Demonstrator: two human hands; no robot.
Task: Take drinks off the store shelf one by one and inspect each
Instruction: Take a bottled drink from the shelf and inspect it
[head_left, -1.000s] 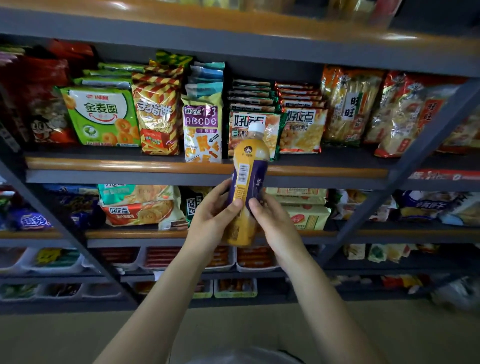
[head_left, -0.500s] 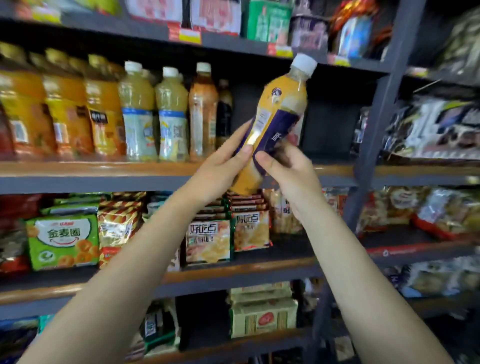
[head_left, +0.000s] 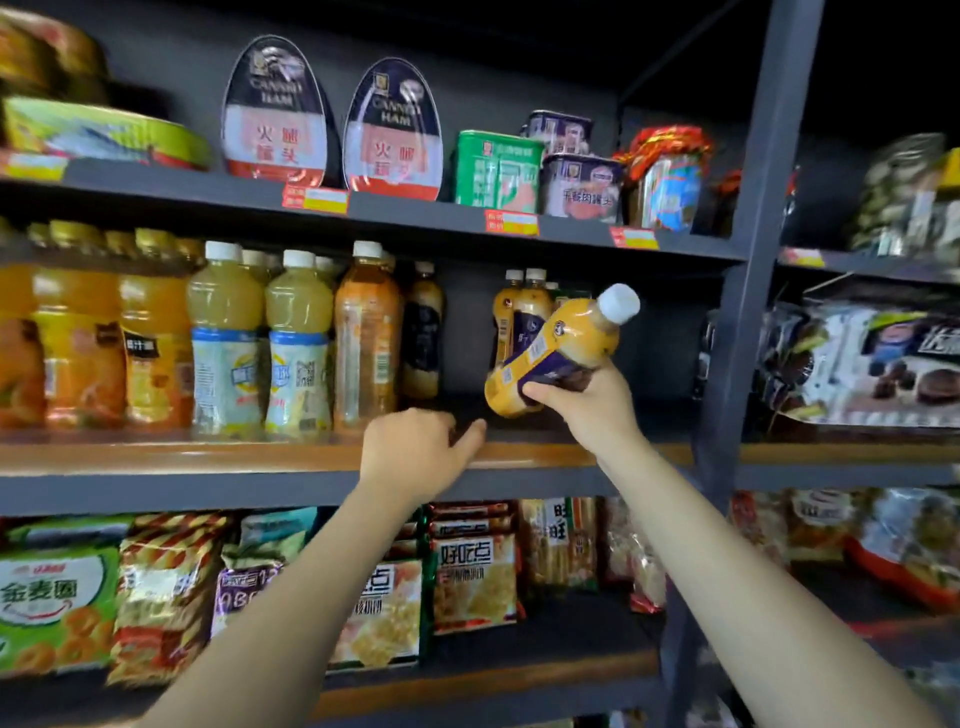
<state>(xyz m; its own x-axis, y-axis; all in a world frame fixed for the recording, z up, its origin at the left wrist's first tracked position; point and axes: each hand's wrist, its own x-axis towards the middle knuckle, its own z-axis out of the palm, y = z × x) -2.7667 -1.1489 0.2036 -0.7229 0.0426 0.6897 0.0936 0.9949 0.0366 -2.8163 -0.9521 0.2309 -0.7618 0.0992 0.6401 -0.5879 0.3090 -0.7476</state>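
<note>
Top tier — two upright oval canned ham tins (head_left: 332, 122), a green tin (head_left: 496, 171) beside them, a red-topped jar (head_left: 665, 179); below the drinks — snack bags (head_left: 384, 608); right bay holds cookie packs (head_left: 872, 364).

Drink shelf (head_left: 156, 457) across mid-frame; bottle row (head_left: 260, 343) on its left half. Held bottle (head_left: 558, 358) tilted at centre-right, before standing bottles (head_left: 522, 317). Cans (head_left: 384, 130) on the shelf above, snack bags (head_left: 467, 577) below.

You face a dark grey metal shelving unit (head_left: 748, 312) with orange-brown wooden edge strips (head_left: 156, 454). Behind its tiers the back panel (head_left: 467, 322) is dark and dimly lit.
</note>
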